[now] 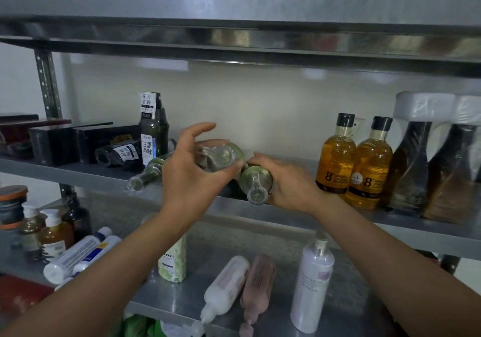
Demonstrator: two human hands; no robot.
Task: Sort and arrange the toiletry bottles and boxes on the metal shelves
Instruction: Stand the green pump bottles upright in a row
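Three green pump bottles lie on their sides on the middle metal shelf (390, 226), pump heads toward me. My left hand (191, 174) grips the middle green bottle (223, 154) near its pump end. My right hand (287, 180) holds the right green bottle (256, 181), whose clear pump sticks out over the shelf edge. The left green bottle (148, 175) lies untouched beside my left wrist.
Two amber bottles (337, 154) and two wrapped dark bottles (411, 165) stand to the right. A tall dark bottle (153, 128), a fallen dark bottle (119, 153) and black boxes (54, 141) sit to the left. The lower shelf holds white tubes (75, 256), lying bottles (226, 284) and a standing white pump bottle (311, 282).
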